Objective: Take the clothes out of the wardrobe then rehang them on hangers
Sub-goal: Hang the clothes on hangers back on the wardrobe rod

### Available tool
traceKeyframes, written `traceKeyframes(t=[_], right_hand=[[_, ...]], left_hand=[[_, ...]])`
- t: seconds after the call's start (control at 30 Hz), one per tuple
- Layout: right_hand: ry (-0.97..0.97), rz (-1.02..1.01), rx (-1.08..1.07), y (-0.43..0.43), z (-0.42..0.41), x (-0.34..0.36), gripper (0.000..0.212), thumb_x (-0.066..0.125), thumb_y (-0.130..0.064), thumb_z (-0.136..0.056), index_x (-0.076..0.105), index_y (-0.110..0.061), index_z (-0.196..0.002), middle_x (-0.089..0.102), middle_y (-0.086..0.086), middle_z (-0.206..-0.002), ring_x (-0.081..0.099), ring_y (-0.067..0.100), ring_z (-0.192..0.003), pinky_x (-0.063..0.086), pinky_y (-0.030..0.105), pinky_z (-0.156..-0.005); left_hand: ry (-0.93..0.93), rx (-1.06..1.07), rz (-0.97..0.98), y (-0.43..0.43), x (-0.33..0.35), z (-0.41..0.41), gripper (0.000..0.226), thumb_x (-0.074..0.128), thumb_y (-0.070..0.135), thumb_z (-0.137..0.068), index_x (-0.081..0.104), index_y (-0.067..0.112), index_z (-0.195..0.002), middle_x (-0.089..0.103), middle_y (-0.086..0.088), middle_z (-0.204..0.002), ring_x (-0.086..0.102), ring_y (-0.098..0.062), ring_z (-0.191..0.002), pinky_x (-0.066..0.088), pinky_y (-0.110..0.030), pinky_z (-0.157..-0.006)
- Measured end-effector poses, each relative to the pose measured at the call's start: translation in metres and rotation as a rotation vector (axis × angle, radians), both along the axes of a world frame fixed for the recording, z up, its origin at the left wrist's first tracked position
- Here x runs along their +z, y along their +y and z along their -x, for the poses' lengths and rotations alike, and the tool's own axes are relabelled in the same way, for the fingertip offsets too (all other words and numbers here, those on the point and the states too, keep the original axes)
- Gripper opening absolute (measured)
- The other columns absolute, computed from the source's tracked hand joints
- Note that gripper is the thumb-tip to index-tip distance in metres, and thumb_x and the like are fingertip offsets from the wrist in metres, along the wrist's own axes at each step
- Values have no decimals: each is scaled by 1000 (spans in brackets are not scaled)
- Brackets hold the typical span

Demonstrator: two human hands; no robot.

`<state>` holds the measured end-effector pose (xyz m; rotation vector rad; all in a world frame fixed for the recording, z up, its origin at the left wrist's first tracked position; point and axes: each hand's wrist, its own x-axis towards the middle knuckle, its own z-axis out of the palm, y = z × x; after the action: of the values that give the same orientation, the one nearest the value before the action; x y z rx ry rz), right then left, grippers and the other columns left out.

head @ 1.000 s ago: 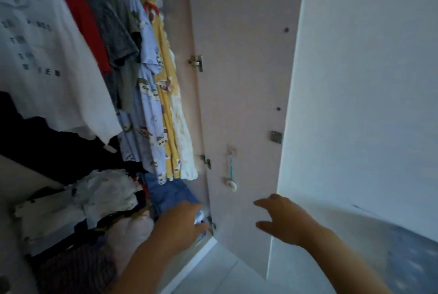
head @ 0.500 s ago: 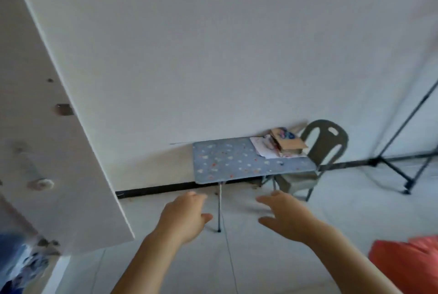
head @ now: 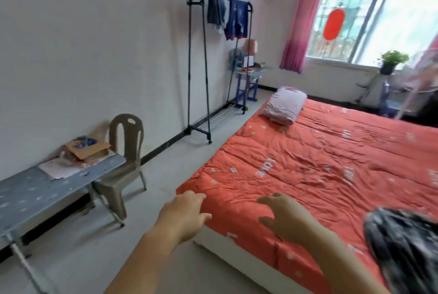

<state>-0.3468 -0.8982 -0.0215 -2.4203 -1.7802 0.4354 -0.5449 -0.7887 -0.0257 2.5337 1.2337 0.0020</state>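
Left hand point(head: 182, 218) and right hand point(head: 284, 219) are hovering empty, fingers relaxed, at the bed point(head: 308, 163) corner. A dark speckled garment point(head: 403, 253) is lying crumpled on it.

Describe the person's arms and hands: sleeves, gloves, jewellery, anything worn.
Both arms are bare as far as the picture shows, with no sleeve in view. The left hand and right hand wear no gloves. No watch, bracelet or ring shows on either.

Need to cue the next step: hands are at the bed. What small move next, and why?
Probably move the right hand toward the dark garment on the bed: it and the left hand are empty, and that garment lies just right of it.
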Motion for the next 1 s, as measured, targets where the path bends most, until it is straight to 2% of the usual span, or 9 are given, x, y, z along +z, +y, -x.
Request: traceKeyframes(t=[0.1, 0.27, 0.43, 0.7, 1.0], right_hand=[[0, 26, -170, -72, -87, -6, 53, 55, -38, -89, 41, -26, -139, 46, 4, -136, 45, 21, -125, 37, 27, -101], [21, 76, -447, -187, -199, -13, 53, 54, -40, -90, 40, -25, -139, 44, 3, -138, 43, 21, -126, 38, 31, -101], [64, 87, -660, -260, -273, -19, 55, 54, -40, -91, 38, -23, -140, 43, 3, -136, 45, 20, -123, 39, 31, -100], [100, 119, -909, -307, -388, -40, 54, 54, -40, -91, 38, -24, -140, 45, 3, -136, 46, 20, -123, 38, 31, -101], [177, 168, -1022, -334, -511, -63, 55, 55, -41, -90, 39, -23, -140, 43, 2, -140, 43, 18, -127, 37, 30, -103]], left_hand=[[18, -158, -4, -44, -6, -102, 50, 51, 46, -90, 44, 23, -134, 47, -3, -135, 45, -21, -125, 39, -36, -102], [62, -419, 26, -110, -14, -251, 53, 51, 42, -91, 38, 23, -139, 43, -2, -139, 40, -20, -129, 36, -33, -104], [117, -577, -5, -151, -21, -355, 51, 51, 43, -91, 40, 25, -137, 42, -1, -140, 42, -20, -128, 38, -33, -102], [141, -830, 13, -179, -42, -527, 48, 52, 40, -90, 41, 27, -135, 46, -2, -136, 45, -23, -125, 41, -35, -99], [232, -921, 29, -193, -58, -673, 46, 52, 39, -90, 45, 22, -133, 48, -3, -134, 47, -22, -122, 42, -35, -97]])
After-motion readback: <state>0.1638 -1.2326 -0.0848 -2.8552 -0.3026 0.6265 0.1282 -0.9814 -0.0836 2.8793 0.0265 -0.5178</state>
